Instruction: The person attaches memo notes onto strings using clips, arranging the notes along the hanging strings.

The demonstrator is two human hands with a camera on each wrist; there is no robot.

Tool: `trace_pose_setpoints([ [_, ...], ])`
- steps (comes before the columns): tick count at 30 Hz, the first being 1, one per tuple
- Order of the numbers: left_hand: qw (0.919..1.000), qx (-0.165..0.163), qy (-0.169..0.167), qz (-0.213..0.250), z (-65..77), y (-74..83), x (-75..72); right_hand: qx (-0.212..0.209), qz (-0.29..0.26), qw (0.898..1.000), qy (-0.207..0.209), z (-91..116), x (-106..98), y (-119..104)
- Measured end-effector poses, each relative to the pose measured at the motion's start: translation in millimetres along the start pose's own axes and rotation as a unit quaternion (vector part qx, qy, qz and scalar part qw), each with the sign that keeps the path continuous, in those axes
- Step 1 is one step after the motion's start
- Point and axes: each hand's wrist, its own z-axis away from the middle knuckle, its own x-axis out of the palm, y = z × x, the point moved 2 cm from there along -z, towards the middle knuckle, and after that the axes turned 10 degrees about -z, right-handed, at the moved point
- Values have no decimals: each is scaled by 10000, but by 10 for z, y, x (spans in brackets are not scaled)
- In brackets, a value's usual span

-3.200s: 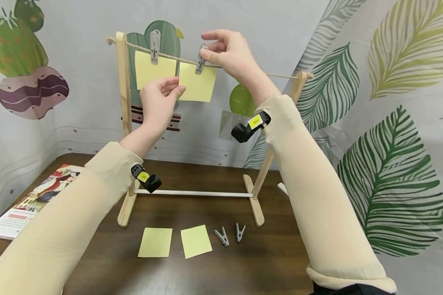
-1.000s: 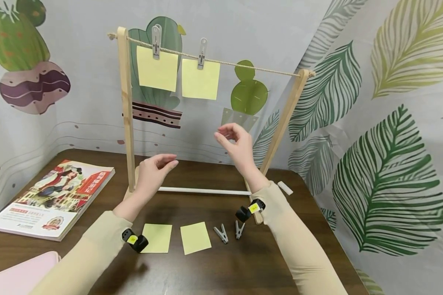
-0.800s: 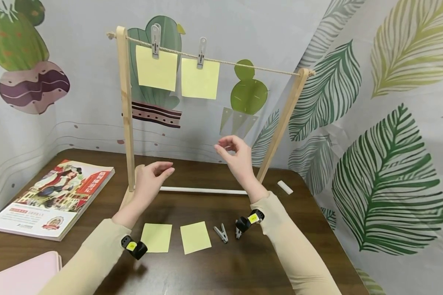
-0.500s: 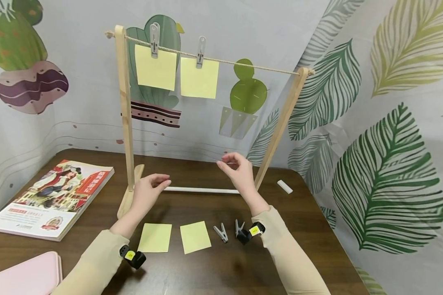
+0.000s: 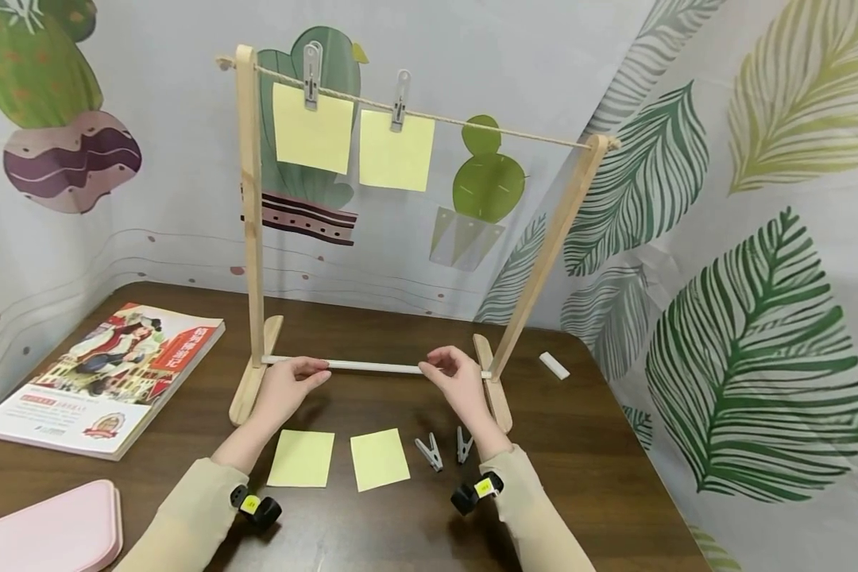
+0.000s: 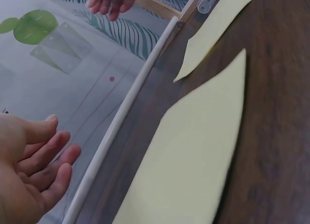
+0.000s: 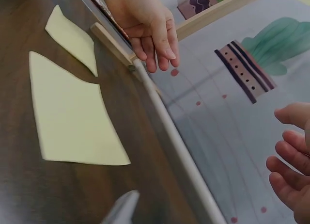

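My left hand hovers over the table with its fingers loosely bent, and the left wrist view shows nothing in it. Opposite it, my right hand hangs in the same relaxed way, its fingertips overlapping the white rod in the head view. Nearer to me lie two yellow paper squares, a left one and a right one. To their right are two grey clothespins, one partly behind my right wrist. Two more yellow sheets hang from the rope, each under a grey clothespin.
A wooden stand with a left post and a right post carries the rope. At the left lie a book and a pink case. A small white block sits at the right.
My left hand has let go of the second hanging sheet and my right hand of its clothespin. Both hands have come down from the rope to the rod's height, and the sheet hangs by its clothespin.
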Motion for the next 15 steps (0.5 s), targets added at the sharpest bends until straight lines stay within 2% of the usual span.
trace_pose_setpoints([
  [7, 9969, -2, -786, -79, 12, -87, 1, 313, 293, 9987, -281, 128, -4, 173],
  [11, 9917, -94, -1278, 31, 28, -111, 0, 580, 537, 9954, -535, 180, -30, 175],
  [15, 9838, 14, -1794, 63, 43, -110, -2, 715, 887, 9908, -735, 217, -70, 186],
])
